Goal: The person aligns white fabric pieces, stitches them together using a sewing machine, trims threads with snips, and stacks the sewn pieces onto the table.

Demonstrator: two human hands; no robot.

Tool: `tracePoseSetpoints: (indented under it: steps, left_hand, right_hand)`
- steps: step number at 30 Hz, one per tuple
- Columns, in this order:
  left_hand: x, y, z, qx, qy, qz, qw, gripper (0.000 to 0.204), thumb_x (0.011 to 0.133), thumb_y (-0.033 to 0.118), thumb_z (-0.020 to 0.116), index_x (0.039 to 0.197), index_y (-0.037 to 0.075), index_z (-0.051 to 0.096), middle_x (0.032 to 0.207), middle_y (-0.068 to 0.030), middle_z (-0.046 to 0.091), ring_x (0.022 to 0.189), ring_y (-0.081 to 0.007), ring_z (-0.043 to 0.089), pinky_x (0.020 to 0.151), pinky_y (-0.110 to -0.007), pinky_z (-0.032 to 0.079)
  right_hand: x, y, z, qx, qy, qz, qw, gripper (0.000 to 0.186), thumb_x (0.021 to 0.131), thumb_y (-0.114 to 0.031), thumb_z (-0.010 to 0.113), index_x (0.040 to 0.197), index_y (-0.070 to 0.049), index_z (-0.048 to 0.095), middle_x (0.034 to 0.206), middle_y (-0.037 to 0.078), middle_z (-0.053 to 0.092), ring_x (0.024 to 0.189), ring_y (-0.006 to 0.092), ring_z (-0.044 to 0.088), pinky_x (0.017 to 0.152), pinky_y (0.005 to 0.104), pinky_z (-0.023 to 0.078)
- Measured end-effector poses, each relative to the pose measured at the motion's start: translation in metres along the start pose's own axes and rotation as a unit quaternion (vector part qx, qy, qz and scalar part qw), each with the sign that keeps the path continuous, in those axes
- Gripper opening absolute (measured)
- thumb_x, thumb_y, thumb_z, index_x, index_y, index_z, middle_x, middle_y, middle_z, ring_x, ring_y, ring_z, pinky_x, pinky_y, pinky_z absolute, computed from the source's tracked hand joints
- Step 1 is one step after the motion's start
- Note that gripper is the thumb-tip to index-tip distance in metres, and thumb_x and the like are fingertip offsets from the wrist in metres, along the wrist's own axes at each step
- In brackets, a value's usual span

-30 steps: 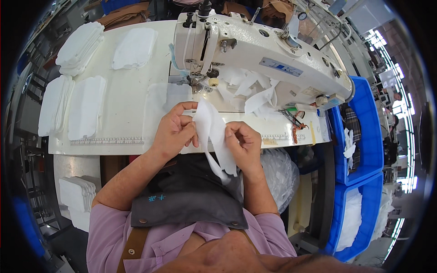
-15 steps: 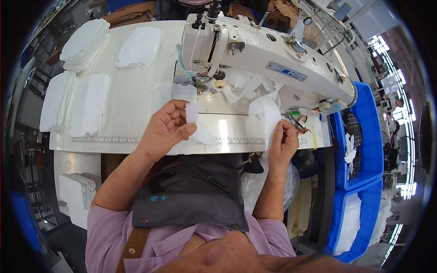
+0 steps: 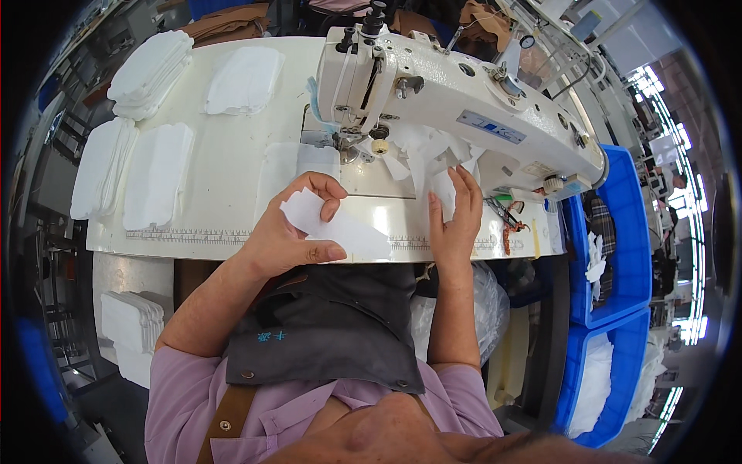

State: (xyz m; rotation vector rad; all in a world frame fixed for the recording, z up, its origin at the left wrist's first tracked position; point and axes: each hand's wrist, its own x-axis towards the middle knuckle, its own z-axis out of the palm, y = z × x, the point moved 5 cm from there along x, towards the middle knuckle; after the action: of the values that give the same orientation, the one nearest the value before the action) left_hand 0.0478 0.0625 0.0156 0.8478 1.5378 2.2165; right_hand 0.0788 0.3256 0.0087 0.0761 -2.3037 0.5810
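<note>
- Bright workshop all around, with ceiling lights [image 3: 683, 133] down the right edge of the frame and brown pieces [image 3: 228, 25] at upper left
- Pale worktop [image 3: 228, 158] across the middle of the frame, with a ruler strip [image 3: 189, 236] along its lower edge
- White sewing machine [image 3: 440, 97] at upper centre, slanting down toward the right, with a heap of white scraps [image 3: 417, 147] just below it
- Thin white sheet [image 3: 290, 166] flat on the worktop, just left of the needle area
- White piece [image 3: 344, 232] at centre, caught under the bent fingers of the left grip [image 3: 290, 224], with its thumb well away from them and the far end trailing toward lower right over the worktop
- Thumb and fingers spread on the right grip [image 3: 456, 224], right of centre, close to a white scrap [image 3: 442, 187]; contact between them cannot be told
- Small cutters [image 3: 504, 207] with orange cord just right of that grip
- Several white stacks [image 3: 158, 178] at upper left, and a further white stack [image 3: 131, 321] at lower left, below the worktop
- Two blue bins [image 3: 630, 240] one below the other at right, plaid cloth [image 3: 600, 216] in the upper
</note>
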Motion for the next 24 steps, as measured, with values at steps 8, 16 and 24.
tracePoseSetpoints:
  steps: [8,16,24]
  left_hand:
    - [0.006,-0.022,-0.018,0.036,0.031,-0.101,0.994,0.051,0.085,0.018,0.087,0.125,0.006,0.057,0.116,-0.0016,0.062,0.104,-0.0091,0.055,0.090,-0.025,0.045]
    - [0.024,-0.029,-0.075,0.129,0.093,-0.190,0.969,0.025,0.096,0.018,0.077,0.111,0.000,0.070,0.082,-0.0032,0.070,0.068,-0.0076,0.062,0.060,-0.024,0.051]
    - [0.077,-0.046,-0.107,0.318,0.064,-0.193,0.926,0.021,0.092,0.015,0.079,0.101,-0.004,0.075,0.076,-0.0047,0.068,0.066,-0.0089,0.059,0.060,-0.027,0.050]
  right_hand:
    - [-0.031,-0.074,0.031,0.397,-0.291,0.131,0.861,0.049,0.097,-0.009,0.070,0.143,-0.002,0.055,0.111,0.016,0.074,0.099,0.0208,0.070,0.088,0.0332,0.053]
    - [-0.031,-0.094,0.043,0.444,-0.327,0.026,0.834,0.047,0.088,0.006,0.061,0.133,-0.006,0.066,0.103,0.015,0.072,0.091,0.0268,0.069,0.084,0.0343,0.054]
    - [-0.022,-0.099,0.073,0.202,-0.192,-0.132,0.951,0.045,0.077,0.002,0.074,0.122,-0.007,0.072,0.104,0.013,0.070,0.094,0.0291,0.068,0.080,0.0409,0.055]
